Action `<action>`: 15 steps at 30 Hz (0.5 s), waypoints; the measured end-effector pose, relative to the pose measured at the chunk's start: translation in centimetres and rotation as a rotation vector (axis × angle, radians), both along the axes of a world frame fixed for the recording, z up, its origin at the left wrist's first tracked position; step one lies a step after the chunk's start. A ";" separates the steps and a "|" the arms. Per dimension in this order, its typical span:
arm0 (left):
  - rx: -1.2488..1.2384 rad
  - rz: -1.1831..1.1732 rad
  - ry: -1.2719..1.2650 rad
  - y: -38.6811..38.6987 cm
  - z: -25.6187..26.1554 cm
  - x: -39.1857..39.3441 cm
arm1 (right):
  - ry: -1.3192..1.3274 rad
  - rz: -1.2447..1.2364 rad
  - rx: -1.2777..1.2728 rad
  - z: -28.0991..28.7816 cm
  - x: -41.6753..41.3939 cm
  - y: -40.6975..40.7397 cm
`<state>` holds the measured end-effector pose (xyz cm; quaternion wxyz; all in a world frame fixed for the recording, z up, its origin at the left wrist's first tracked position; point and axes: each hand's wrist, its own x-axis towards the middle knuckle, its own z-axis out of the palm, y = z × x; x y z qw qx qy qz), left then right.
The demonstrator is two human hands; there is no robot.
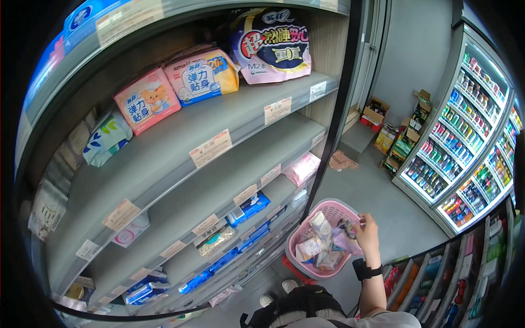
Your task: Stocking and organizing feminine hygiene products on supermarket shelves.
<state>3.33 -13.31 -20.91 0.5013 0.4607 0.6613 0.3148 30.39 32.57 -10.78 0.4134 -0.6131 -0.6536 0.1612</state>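
Note:
My right hand (366, 231), with a black strap and device on the wrist, is over the right rim of a pink plastic shopping basket (296, 221). Its fingertips meet a dark striped item (346, 226) and a translucent purple package (345, 242); whether they grip either is not clear. Inside the basket lie a white tube-shaped pack (320, 224), a white and beige packet (308, 249) and other wrapped goods. The basket sits on a red base (293, 268) by my feet. My left hand is out of view.
Tall grey shelves (229, 112) on the left hold sanitary packs, including a pink box (147, 101) and a purple-black bag (272, 47). Lit drink fridges (455, 135) stand at right, with open cartons (404, 141) beside them. Another stocked shelf (447, 270) is close at lower right. A cloth (343, 160) lies on the floor.

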 end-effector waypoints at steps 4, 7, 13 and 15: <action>0.043 0.001 0.024 0.7 -0.3 -1.1 | -0.009 0.094 -0.204 0.4 0.1 0.2; 0.099 0.022 0.053 1.9 -0.6 -2.3 | 0.015 0.215 -0.145 2.8 -1.5 1.0; 0.191 0.105 0.106 2.5 -1.2 -4.0 | 0.198 0.430 0.380 16.9 -10.0 3.8; 0.210 0.132 0.119 2.0 -1.3 -4.3 | 0.185 0.443 0.604 22.1 -13.0 4.5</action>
